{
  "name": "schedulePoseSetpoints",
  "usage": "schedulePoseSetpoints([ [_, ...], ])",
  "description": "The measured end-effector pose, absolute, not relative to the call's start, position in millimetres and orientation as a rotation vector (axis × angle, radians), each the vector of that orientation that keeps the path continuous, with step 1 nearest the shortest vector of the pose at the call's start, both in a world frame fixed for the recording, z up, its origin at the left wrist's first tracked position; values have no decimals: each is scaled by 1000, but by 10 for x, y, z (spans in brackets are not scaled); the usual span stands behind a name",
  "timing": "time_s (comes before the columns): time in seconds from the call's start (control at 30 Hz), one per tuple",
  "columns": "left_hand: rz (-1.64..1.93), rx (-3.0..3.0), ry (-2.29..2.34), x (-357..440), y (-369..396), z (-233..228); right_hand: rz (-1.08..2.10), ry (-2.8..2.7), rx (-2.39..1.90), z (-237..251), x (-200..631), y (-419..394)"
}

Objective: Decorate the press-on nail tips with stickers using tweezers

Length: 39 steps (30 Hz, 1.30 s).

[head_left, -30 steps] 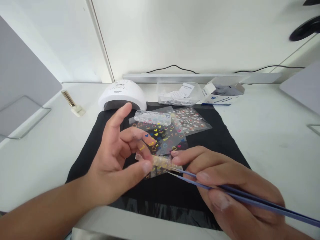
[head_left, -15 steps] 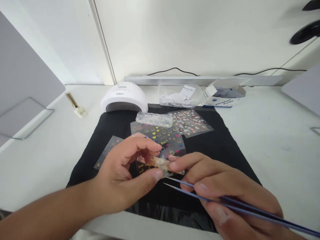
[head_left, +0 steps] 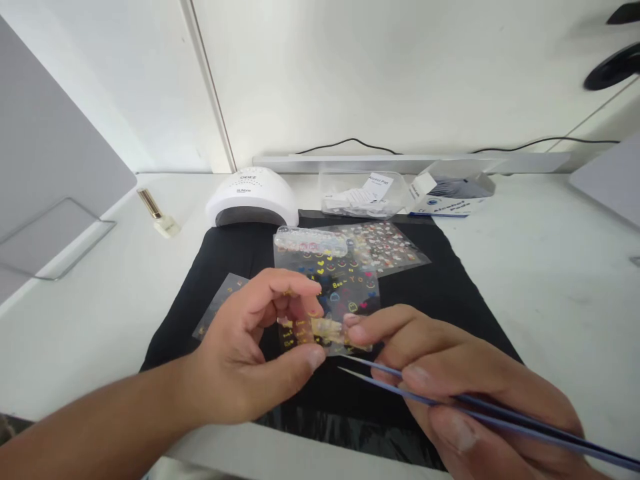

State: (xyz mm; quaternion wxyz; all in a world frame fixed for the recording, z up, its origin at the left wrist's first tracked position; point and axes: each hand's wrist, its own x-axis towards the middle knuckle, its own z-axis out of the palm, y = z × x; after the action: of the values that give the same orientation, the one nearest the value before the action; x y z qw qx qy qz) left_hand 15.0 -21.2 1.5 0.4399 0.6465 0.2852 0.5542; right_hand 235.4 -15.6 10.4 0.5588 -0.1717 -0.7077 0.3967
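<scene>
My left hand [head_left: 255, 347] pinches a small clear strip [head_left: 327, 328] with yellowish decoration between thumb and fingers, above a black mat [head_left: 450, 300]. My right hand [head_left: 450, 380] holds thin blue tweezers [head_left: 450, 400], whose tips point left just below the strip. The right index fingertip touches the strip's right end. Right behind the hands lies a dark sticker sheet [head_left: 340, 283] with coloured hearts and smileys. Part of the strip is hidden by my left fingers.
On the mat lie a second sticker sheet [head_left: 385, 243], a clear bead box [head_left: 310, 240] and another sheet [head_left: 220, 307] at left. Behind stand a white nail lamp [head_left: 253, 197], a polish bottle [head_left: 159, 215], a clear tray [head_left: 360, 193] and a pad box [head_left: 450, 193].
My left fingers, spread a second ago, have curled down over the strip. Both hands stay close together, and the tweezers' tips have dropped slightly away from the strip.
</scene>
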Motion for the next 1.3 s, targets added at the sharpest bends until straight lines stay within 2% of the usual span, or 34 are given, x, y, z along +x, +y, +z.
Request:
schedulePoseSetpoints([
  [0.27, 1357, 1607, 758, 121, -203, 29, 965, -1761, -417, 126, 2396, -184],
  [0.63, 1108, 1523, 711, 15, -129, 134, 1025, -1706, -363, 84, 2343, -140],
  [0.87, 1269, 1400, 521, 24, -136, 3, 1047, -1637, -404, 6, 2366, -170],
  [1.17, 1659, 1710, 602, 182, -234, -104, 978, -1662, -408, 7, 2338, -159],
  [1.3, 1652, 1752, 653, 157, -231, -87, 957, -1684, -448, 46, 2344, -190],
])
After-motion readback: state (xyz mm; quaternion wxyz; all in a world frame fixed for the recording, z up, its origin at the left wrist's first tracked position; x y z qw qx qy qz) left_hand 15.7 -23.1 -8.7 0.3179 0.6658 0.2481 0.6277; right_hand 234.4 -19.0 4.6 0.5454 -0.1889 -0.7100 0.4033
